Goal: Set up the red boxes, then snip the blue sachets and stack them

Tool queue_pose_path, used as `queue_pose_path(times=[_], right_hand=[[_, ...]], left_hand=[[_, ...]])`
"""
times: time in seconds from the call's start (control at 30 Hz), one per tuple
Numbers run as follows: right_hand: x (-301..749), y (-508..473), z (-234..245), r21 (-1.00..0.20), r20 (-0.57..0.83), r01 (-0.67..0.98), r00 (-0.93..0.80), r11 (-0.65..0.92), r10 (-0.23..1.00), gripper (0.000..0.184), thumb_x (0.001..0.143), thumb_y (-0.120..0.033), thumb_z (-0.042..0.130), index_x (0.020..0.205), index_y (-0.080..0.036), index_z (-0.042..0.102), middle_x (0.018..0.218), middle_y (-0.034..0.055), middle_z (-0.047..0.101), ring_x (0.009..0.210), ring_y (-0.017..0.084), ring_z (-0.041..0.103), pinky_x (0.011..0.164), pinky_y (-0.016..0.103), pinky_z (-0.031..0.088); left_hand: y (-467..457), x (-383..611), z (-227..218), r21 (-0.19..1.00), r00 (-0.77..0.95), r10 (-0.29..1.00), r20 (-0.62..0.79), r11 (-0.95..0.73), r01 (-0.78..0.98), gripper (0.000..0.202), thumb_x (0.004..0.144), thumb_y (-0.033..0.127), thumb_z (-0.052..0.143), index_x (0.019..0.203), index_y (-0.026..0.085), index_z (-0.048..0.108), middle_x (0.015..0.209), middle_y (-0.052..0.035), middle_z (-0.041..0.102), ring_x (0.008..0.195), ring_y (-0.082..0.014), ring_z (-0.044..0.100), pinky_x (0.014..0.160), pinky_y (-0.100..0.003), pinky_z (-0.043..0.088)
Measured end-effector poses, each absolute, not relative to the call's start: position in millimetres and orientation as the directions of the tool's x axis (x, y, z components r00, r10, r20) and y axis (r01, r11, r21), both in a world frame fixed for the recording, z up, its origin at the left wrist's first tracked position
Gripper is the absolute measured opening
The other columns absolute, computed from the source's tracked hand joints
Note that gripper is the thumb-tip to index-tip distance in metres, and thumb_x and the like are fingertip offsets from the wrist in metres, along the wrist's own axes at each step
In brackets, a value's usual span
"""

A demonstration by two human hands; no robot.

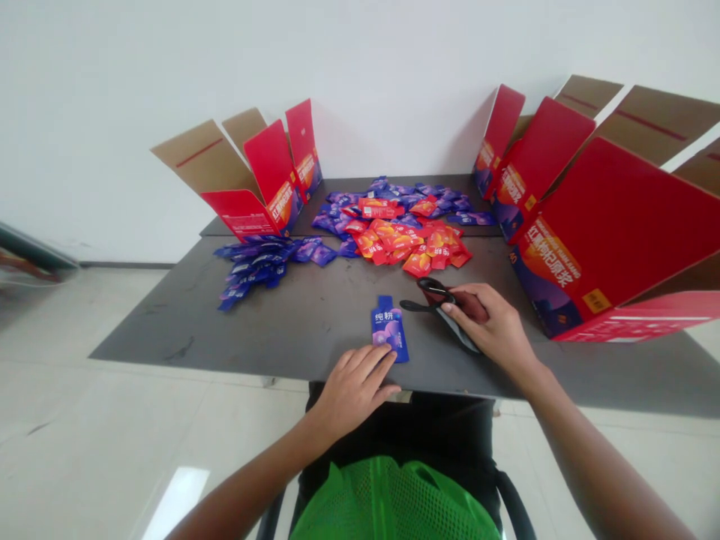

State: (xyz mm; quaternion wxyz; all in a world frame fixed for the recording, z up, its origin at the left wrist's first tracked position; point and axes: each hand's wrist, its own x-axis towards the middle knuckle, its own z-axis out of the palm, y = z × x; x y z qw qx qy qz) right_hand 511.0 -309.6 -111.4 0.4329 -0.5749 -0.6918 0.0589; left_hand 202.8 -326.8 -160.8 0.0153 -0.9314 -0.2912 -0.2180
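Note:
A blue sachet (387, 327) with a narrow neck lies flat on the table in front of me, its neck pointing away. The fingers of my left hand (360, 382) are stretched out over the sachet's near end, resting on it without gripping. To the right of the sachet, my right hand (498, 322) is closed round a flat dark red and grey item with black loops (433, 294). The loops stick out to the left; the kind of item is not clear. Beyond my hands is a heap of red sachets (402, 238), with blue sachets (450, 199) around and behind it.
On the left lies a spread of blue sachets (253, 266), beside open red cartons (270, 202). Several larger open red cartons (585, 247) stand along the right side, flaps raised. The grey table (315, 330) ends just before my lap, and a white wall (394, 90) is behind.

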Motion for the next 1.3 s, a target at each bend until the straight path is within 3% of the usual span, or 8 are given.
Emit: queue_pose_path(times=[0.17,0.33,0.57,0.7,0.87,1.1,1.23,1.3], right_hand=[[454.2,-309.3,-96.8,-0.495,0.552,0.674,-0.243,0.549,0.797,0.029,0.098,-0.041,0.068,0.122,-0.025,0.064,0.119,0.0081,0.071,0.11,0.023,0.069,0.095,0.038,0.057],[414.2,-300.2,-122.8,-0.379,0.464,0.615,-0.52,0.691,0.717,0.026,0.102,-0.042,0.062,0.122,-0.025,0.064,0.12,0.0065,0.072,0.109,0.022,0.069,0.092,0.038,0.059],[443.2,-233.9,-124.2,-0.207,0.456,0.782,-0.454,0.587,0.765,0.027,0.099,-0.04,0.066,0.117,-0.02,0.067,0.116,0.0112,0.072,0.102,0.027,0.07,0.086,0.042,0.059],[433.5,-261.7,-106.9,-0.299,0.567,0.736,-0.375,0.608,0.733,0.028,0.1,-0.039,0.065,0.123,-0.023,0.064,0.123,0.0098,0.071,0.111,0.025,0.068,0.095,0.041,0.057],[414.2,-306.1,-124.7,-0.343,0.474,0.567,-0.584,0.749,0.659,0.025,0.101,-0.036,0.062,0.125,-0.027,0.064,0.122,0.0061,0.072,0.111,0.021,0.069,0.095,0.038,0.059],[442.0,-237.6,-127.2,-0.247,0.523,0.755,-0.425,0.608,0.739,0.026,0.1,-0.042,0.064,0.116,-0.022,0.069,0.113,0.0104,0.072,0.099,0.025,0.07,0.083,0.039,0.058],[429.5,-262.6,-111.4,-0.372,0.608,0.714,-0.295,0.593,0.737,0.027,0.099,-0.041,0.066,0.119,-0.023,0.067,0.115,0.0085,0.071,0.105,0.024,0.068,0.091,0.038,0.057],[417.2,-286.1,-114.3,-0.37,0.569,0.648,-0.408,0.665,0.714,0.025,0.1,-0.039,0.065,0.12,-0.025,0.066,0.115,0.0069,0.072,0.105,0.022,0.068,0.09,0.037,0.057]], left_hand=[[-333.6,192.7,-169.4,0.094,0.736,0.523,0.43,-0.837,0.54,0.038,0.108,0.033,0.053,0.141,0.015,0.059,0.139,-0.013,0.067,0.127,-0.0258,0.062,0.104,-0.042,0.05],[-345.3,187.1,-179.1,0.108,0.722,0.551,0.417,-0.819,0.563,0.035,0.105,0.02,0.055,0.139,0.017,0.062,0.134,-0.0111,0.069,0.123,-0.0264,0.065,0.1,-0.041,0.054],[-346.2,186.4,-177.0,0.149,0.689,0.537,0.486,-0.828,0.54,0.036,0.104,0.02,0.059,0.14,0.017,0.061,0.133,-0.0085,0.072,0.129,-0.0245,0.063,0.104,-0.041,0.051],[-348.2,188.5,-175.8,0.172,0.655,0.547,0.522,-0.819,0.547,0.03,0.106,0.022,0.058,0.134,0.019,0.066,0.13,-0.0073,0.074,0.127,-0.0243,0.064,0.102,-0.04,0.052],[-353.1,189.6,-175.0,0.202,0.632,0.598,0.493,-0.785,0.586,0.026,0.106,0.019,0.054,0.125,0.022,0.071,0.124,-0.0046,0.076,0.113,-0.0234,0.071,0.101,-0.041,0.051],[-350.8,188.7,-175.2,0.227,0.632,0.593,0.499,-0.793,0.565,0.027,0.105,0.021,0.058,0.131,0.019,0.067,0.132,-0.0057,0.074,0.129,-0.0232,0.064,0.1,-0.04,0.048],[-351.3,187.7,-176.8,0.242,0.639,0.589,0.495,-0.8,0.549,0.031,0.104,0.025,0.062,0.133,0.016,0.066,0.133,-0.0072,0.073,0.131,-0.0239,0.062,0.103,-0.041,0.047],[-352.7,186.9,-177.9,0.251,0.638,0.6,0.482,-0.793,0.555,0.03,0.103,0.023,0.062,0.132,0.017,0.066,0.131,-0.0069,0.074,0.13,-0.0246,0.063,0.104,-0.042,0.046]])
